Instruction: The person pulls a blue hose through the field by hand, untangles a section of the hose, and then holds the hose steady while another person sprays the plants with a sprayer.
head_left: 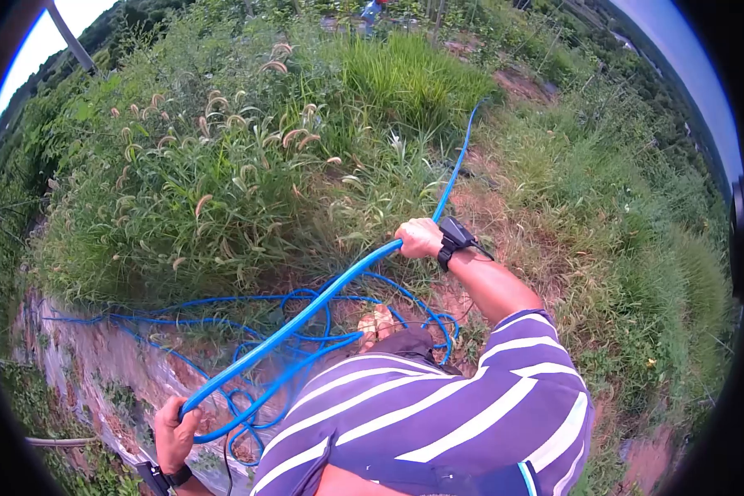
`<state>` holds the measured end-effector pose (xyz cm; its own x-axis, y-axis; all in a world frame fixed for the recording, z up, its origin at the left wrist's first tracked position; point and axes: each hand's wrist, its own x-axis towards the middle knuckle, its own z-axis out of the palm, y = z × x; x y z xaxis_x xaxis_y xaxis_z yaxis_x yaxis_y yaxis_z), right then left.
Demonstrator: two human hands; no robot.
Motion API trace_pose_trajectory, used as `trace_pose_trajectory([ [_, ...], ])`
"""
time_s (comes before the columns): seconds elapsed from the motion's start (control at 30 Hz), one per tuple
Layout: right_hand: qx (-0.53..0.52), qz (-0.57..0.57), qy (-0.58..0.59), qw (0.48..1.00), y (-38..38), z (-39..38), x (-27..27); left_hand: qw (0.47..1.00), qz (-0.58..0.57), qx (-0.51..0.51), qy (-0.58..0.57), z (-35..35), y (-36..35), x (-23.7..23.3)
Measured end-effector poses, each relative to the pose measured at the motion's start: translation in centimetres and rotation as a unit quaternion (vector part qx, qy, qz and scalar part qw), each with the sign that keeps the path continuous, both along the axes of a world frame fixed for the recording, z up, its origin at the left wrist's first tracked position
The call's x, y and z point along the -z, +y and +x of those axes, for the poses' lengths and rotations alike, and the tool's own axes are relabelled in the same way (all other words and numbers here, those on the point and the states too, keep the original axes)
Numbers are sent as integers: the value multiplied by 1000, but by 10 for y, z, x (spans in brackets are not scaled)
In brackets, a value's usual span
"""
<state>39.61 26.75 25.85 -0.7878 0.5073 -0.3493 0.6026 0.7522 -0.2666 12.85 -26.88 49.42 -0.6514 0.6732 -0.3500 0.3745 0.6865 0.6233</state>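
From here, both hands clamp the blue hose (306, 312), left hand (174, 438) low, right hand (420, 238) higher, likely keeping that stretch straight above the loops by the grass's (223, 207) edge.

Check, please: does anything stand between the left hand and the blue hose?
Nothing visible does: the left hand is closed around the blue hose. Its raised stretch reaches the right hand without visible obstruction, passing above loose coils.

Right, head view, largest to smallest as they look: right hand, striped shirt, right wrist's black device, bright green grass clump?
Striped shirt
Bright green grass clump
Right hand and black device: too alike to rank
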Motion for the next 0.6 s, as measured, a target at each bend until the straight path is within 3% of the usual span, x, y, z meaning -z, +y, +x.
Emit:
trace_pose_trajectory([
  [0.07, -6, -38, 7, 999, -28, -3, -30, 995, 4, -102, -20, -11, -10, 57],
  [0.13, -25, -54, 33, 998, -63, -8, -72, 978, -93, 34, 185, -9, -6, 107],
  [0.2, -96, -65, 36, 993, -93, -17, -98, 996, 18, 40, 82, 21, 65, 116],
  [0.27, -149, -102, 42, 983, -127, -21, -127, 967, 106, 200, 114, 52, 140, 116],
  [0.33, -186, -118, 50, 974, -158, -25, -144, 934, 157, 320, -27, 82, 195, 113],
  [0.37, -181, -132, 91, 970, -165, -24, -161, 924, 127, 320, -169, 96, 211, 105],
  [0.4, -213, -127, 57, 967, -168, -27, -175, 894, 92, 314, -306, 105, 221, 98],
  [0.43, -214, -142, 94, 962, -169, -23, -188, 890, 104, 312, -315, 104, 217, 108],
  [0.47, -215, -157, 131, 955, -171, -21, -195, 912, 123, 257, -295, 102, 210, 111],
  [0.53, -209, -194, 182, 941, -169, -20, -197, 933, 159, 313, -74, 82, 201, 67],
  [0.6, -231, -270, 248, 901, -164, -26, -193, 894, 217, 381, 90, 70, 189, 14],
])
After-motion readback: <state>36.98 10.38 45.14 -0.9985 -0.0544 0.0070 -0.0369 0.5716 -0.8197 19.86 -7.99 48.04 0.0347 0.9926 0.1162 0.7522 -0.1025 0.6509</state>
